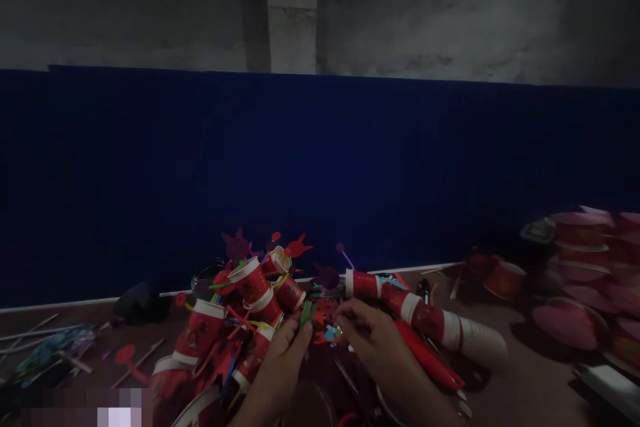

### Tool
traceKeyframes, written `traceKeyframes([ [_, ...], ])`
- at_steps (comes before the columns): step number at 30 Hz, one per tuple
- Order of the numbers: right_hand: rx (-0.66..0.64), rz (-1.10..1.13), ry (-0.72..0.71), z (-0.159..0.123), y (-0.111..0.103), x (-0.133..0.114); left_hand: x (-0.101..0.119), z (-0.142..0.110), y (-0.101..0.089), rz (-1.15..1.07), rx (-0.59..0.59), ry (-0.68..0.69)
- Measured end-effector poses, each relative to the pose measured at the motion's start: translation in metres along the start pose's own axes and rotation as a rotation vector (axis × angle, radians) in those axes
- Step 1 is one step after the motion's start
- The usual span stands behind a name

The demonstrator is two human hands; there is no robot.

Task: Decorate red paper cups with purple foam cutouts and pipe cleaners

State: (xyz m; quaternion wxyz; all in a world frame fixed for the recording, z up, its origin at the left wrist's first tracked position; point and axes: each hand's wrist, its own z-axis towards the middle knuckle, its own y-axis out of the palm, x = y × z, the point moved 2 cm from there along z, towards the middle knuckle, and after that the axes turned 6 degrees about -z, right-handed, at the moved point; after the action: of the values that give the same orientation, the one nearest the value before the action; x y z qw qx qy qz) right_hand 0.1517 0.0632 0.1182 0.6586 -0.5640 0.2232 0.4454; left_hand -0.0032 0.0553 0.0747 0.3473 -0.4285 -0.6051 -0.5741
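Near the middle of the table, my left hand [287, 350] pinches a small green strip [307, 312] between thumb and fingers. Just right of it, my right hand [367, 333] is closed with fingertips together; whatever is in them is too small and dark to make out. Beneath and between both hands lie red and light-blue cut pieces [327, 330]. Red paper cups [250, 283] with coloured strips and cut-out shapes crowd the left side. A nested row of red cups [395, 300] lies on its side beyond my right hand, ending in a white stack [480, 340].
A long shiny red object [430, 357] lies beside my right forearm. Stacked red and pink cups [580, 280] stand at the right, blurred. Sticks and coloured scraps [55, 350] lie at the left. A blue panel [320, 167] rises behind the table.
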Motion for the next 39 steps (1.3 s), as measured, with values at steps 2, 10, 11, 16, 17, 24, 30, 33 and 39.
traceKeyframes([
  [2, 0.003, 0.038, 0.006, 0.0, -0.001, -0.003, 0.001, -0.002, 0.004, -0.075, -0.085, -0.049],
  [10, -0.035, -0.094, -0.033, -0.004, -0.002, -0.011, -0.003, -0.002, 0.009, -0.101, -0.144, -0.118],
  [11, -0.031, -0.154, -0.042, -0.004, -0.002, -0.011, -0.004, -0.002, 0.009, -0.075, -0.135, -0.123],
  [16, -0.03, -0.368, -0.078, -0.007, 0.003, -0.011, 0.0, -0.006, 0.012, 0.101, -0.056, -0.067],
  [17, -0.031, -0.382, -0.083, -0.007, 0.005, -0.011, 0.001, -0.007, 0.012, 0.148, -0.045, -0.044],
  [24, -0.022, -0.427, -0.071, -0.007, 0.009, -0.012, -0.003, -0.008, 0.01, 0.361, -0.033, 0.097],
  [30, 0.009, -0.457, -0.078, -0.008, 0.009, -0.012, 0.001, -0.016, 0.016, 0.439, -0.111, 0.114],
  [33, 0.026, -0.483, -0.074, -0.009, 0.009, -0.013, 0.004, -0.015, 0.017, 0.453, -0.113, 0.111],
  [39, 0.063, -0.536, -0.049, -0.011, 0.008, -0.017, 0.005, -0.01, 0.012, 0.488, -0.125, 0.127],
])
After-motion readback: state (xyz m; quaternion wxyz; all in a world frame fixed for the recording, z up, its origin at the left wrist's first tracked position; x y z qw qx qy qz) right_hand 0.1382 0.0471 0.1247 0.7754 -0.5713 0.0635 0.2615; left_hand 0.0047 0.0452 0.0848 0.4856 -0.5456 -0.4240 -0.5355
